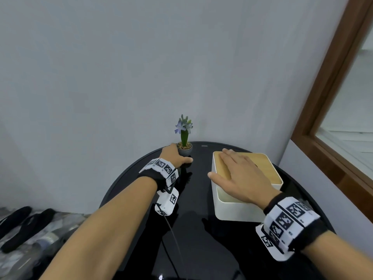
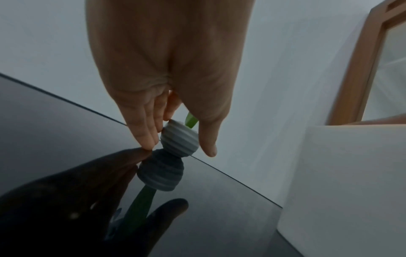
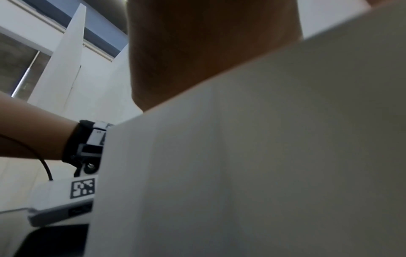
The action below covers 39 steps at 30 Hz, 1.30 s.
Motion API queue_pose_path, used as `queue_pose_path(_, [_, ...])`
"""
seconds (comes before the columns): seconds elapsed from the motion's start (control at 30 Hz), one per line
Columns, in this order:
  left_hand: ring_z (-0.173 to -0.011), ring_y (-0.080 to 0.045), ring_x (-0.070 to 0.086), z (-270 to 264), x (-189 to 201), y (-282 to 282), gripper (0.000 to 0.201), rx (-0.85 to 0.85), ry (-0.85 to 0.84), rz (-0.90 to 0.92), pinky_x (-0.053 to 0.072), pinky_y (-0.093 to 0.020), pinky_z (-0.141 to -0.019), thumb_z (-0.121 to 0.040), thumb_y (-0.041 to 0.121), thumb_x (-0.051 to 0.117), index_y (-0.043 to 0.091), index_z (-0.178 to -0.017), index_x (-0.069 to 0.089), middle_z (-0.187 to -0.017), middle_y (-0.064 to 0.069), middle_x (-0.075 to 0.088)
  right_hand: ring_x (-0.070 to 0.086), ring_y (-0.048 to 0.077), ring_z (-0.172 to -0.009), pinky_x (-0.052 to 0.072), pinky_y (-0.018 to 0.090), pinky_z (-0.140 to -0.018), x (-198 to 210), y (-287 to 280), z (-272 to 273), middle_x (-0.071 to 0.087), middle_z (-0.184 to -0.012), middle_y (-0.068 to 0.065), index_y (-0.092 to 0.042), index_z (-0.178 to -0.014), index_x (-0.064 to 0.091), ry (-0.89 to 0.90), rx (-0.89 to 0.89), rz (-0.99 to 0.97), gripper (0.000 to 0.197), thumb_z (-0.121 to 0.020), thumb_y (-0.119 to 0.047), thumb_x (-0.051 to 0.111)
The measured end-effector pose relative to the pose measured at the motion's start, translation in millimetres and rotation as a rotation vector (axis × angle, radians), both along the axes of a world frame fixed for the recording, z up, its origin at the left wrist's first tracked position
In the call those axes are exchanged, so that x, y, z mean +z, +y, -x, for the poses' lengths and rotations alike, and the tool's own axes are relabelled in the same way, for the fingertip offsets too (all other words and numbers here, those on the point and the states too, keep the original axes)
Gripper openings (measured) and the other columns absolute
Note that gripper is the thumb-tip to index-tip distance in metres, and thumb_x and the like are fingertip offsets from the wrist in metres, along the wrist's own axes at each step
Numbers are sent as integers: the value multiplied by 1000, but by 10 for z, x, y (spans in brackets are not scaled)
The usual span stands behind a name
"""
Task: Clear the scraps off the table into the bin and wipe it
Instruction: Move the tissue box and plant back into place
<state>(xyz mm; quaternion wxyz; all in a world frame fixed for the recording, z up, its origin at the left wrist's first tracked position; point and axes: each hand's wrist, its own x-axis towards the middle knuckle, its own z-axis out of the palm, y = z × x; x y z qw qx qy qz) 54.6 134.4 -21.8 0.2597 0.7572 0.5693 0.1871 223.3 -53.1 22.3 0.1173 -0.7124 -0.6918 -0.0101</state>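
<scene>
Glossy black round table (image 1: 197, 219); ribbed grey pot (image 2: 179, 140) with lilac-flowered green plant (image 1: 184, 128); white box (image 1: 238, 209), pale wood lid (image 1: 264, 166).

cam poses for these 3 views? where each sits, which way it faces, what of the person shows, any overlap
Head: worn on the head, faces forward and down at the black table; shows both forearms, the left hand at the plant pot and the right hand flat on the white box.
Left wrist: looks along the palm at fingers and thumb either side of the ribbed pot.
Right wrist: low, pressed against the box wall; palm above, left forearm beyond.
Shared: the box appears in all three; the pot in head and left wrist.
</scene>
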Motion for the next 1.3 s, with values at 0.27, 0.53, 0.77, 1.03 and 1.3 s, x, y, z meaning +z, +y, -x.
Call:
queue_pose_path(0.27, [-110, -27, 59, -126, -57, 172, 69, 68, -35, -24, 48, -34, -87, -73, 49, 79, 6, -121, 54, -118, -12, 62, 16, 13, -147, 13, 37, -120, -60, 27, -35, 22, -160, -4, -20, -150, 26, -1, 7, -2, 88, -81, -73, 18])
queue_pose_path(0.53, [-107, -25, 62, -113, -117, 208, 60, 89, -149, -43, 44, -26, -82, -73, 39, 81, 11, -121, 60, -114, -8, 67, 16, 12, -147, 12, 37, -121, -91, 33, -45, 23, -160, -3, -20, -151, 27, 3, 11, -26, 84, -84, -71, 23])
queue_pose_path(0.77, [-86, -16, 56, -70, -121, 171, 54, 113, -169, -56, 41, -24, -75, -67, 41, 83, 15, -110, 65, -103, -3, 69, 18, 13, -147, 12, 37, -120, -105, 41, -47, 25, -159, -2, -19, -149, 30, 25, 8, -41, 79, -86, -67, 33])
queue_pose_path(1.03, [-91, -14, 60, 7, -81, -75, 54, 71, -163, -36, 40, -21, -76, -62, 41, 86, 20, -106, 64, -96, 4, 65, 18, 14, -147, 13, 37, -120, -67, 23, -29, 25, -159, -1, -18, -149, 29, 14, 2, -30, 78, -87, -66, 35])
queue_pose_path(1.3, [-97, -11, 55, 207, -30, -515, 63, 5, -95, -25, 37, -21, -84, -64, 44, 86, 22, -118, 62, -100, 9, 61, 18, 16, -147, 15, 39, -119, -21, -32, -25, 25, -159, 2, -15, -149, 31, 11, 4, -15, 79, -88, -65, 37])
